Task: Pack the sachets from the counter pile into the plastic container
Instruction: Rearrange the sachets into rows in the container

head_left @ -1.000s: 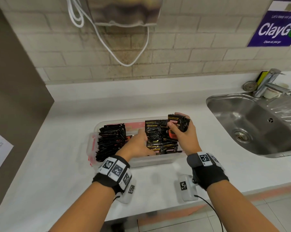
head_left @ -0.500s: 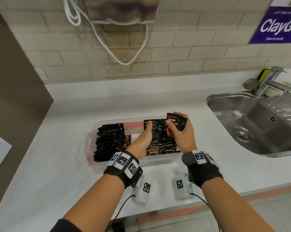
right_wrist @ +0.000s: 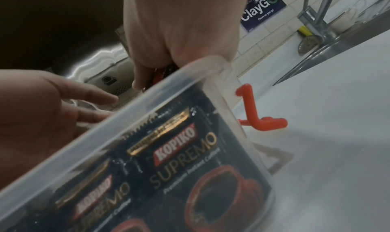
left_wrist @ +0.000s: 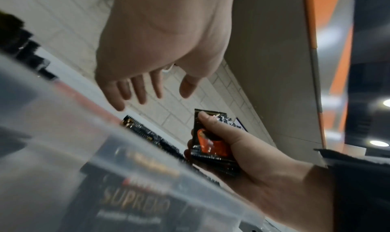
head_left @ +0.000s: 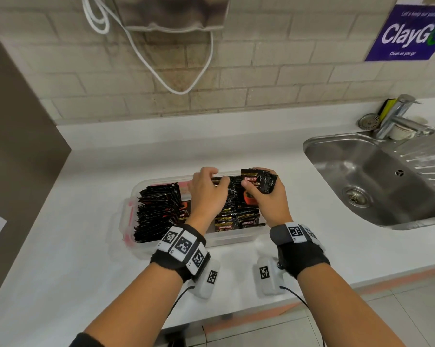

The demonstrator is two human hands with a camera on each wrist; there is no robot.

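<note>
A clear plastic container (head_left: 236, 240) stands on the white counter and holds two rows of black sachets, one at the left (head_left: 159, 211) and one at the right (head_left: 234, 217). My left hand (head_left: 215, 177) lies over the right row, fingers reaching to its far end near the back rim; in the left wrist view its fingers (left_wrist: 139, 92) are straight and hold nothing. My right hand (head_left: 255, 182) grips a small bundle of sachets (head_left: 260, 181) upright above the container's far right corner, thumb on the front sachet (left_wrist: 211, 145).
A steel sink (head_left: 376, 181) with a tap (head_left: 399, 116) is set into the counter at the right. A brown panel (head_left: 18, 146) bounds the counter (head_left: 86, 259) at the left. A white cable (head_left: 176, 81) hangs on the tiled wall. The container has red latches (right_wrist: 253, 112).
My left hand has slid from the near part of the right row to its far end by the back rim. The right hand keeps its bundle in about the same place.
</note>
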